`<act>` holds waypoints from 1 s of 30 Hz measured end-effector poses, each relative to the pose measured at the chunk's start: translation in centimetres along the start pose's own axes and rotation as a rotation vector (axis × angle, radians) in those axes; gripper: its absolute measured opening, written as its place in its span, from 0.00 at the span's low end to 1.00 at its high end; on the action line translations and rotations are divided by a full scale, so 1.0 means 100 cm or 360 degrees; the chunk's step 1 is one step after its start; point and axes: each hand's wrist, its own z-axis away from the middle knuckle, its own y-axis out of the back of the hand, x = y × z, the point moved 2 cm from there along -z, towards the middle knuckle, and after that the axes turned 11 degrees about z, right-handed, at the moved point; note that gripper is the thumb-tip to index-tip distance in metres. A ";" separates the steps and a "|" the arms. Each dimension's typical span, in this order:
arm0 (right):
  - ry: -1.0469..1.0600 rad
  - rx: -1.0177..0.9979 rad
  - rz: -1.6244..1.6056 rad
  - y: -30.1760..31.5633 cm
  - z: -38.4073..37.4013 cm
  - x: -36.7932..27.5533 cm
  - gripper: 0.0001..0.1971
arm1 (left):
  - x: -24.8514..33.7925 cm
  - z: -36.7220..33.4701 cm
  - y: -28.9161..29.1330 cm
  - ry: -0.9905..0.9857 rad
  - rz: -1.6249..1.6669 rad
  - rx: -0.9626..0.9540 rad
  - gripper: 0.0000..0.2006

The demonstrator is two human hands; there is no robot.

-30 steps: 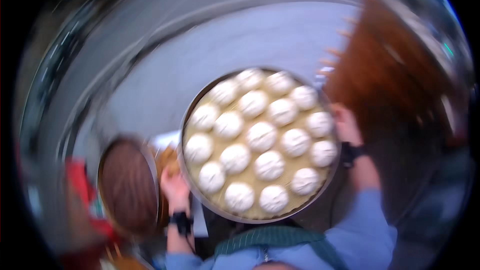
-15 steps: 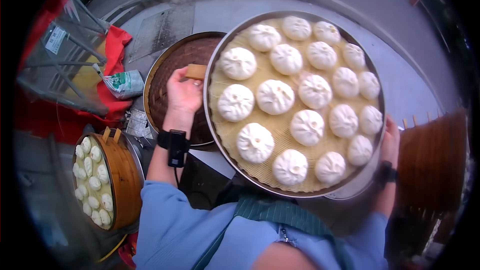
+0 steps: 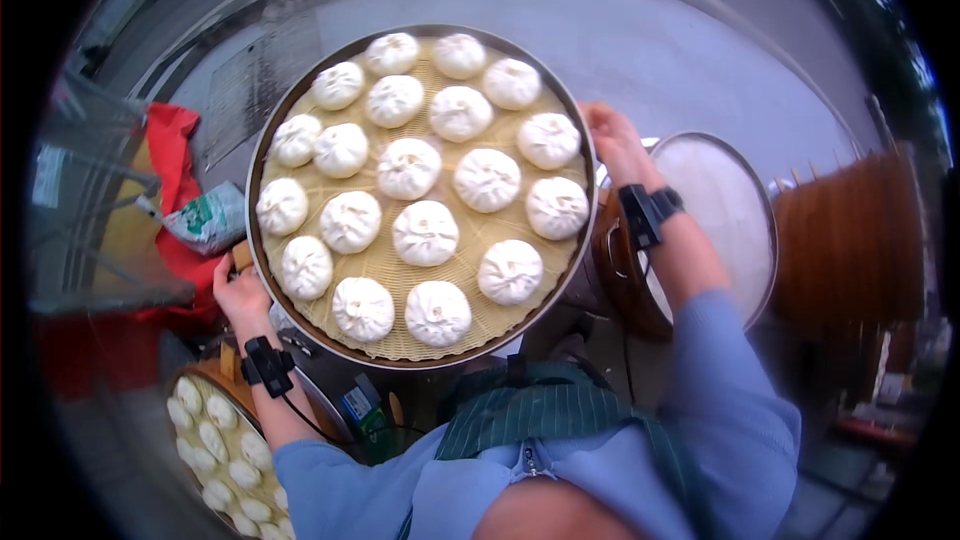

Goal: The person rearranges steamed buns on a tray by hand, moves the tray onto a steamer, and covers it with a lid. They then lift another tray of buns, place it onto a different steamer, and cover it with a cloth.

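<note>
I hold a large round steamer basket (image 3: 395, 339) in front of me, tilted so its inside faces up toward me. White pleated buns (image 3: 424, 233) are spread over its yellow mesh liner (image 3: 465, 312). At the basket's lower left side, my left hand (image 3: 243, 297) is closed round a wooden handle (image 3: 241, 255). My right hand (image 3: 612, 135) grips the upper right side of the rim, where its fingertips are partly hidden behind the basket. The basket's underside cannot be seen.
At lower left stands another bamboo steamer (image 3: 228, 386) holding smaller buns. To the right is a round vessel with a pale inside (image 3: 705, 210), beside a brown wooden steamer stack (image 3: 850, 240). A white-green bag (image 3: 210, 218) lies by red cloth (image 3: 178, 155).
The bun-filled basket has swung left and turned, with both hands still on it. The dark-bottomed basket is now out of sight, and the pale round vessel shows at right.
</note>
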 end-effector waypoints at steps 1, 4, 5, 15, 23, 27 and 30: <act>0.0049 -0.0123 0.0005 0.013 -0.014 -0.010 0.13 | -0.023 0.003 -0.020 0.0146 0.0062 0.0027 0.26; 0.0206 -0.0212 0.0148 0.005 0.005 -0.030 0.11 | -0.031 -0.010 -0.017 0.0110 0.0098 0.0076 0.27; 0.0346 -0.0371 0.0382 -0.002 0.020 -0.034 0.13 | -0.031 -0.014 -0.014 0.0061 0.0036 0.0031 0.28; 0.0794 0.0006 0.0742 0.018 0.032 -0.041 0.17 | -0.012 -0.042 0.017 0.0036 -0.0147 -0.0169 0.26; 0.1174 0.1082 0.3108 0.221 0.168 0.054 0.19 | -0.013 -0.030 0.064 -0.0506 -0.0705 -0.0031 0.19; 0.1127 0.1088 0.3334 0.248 0.197 0.084 0.14 | -0.034 -0.005 0.137 -0.0751 -0.1145 -0.0105 0.19; 0.1235 0.1020 0.3298 0.233 0.205 0.084 0.12 | -0.073 0.026 0.172 -0.0732 -0.1354 0.0009 0.22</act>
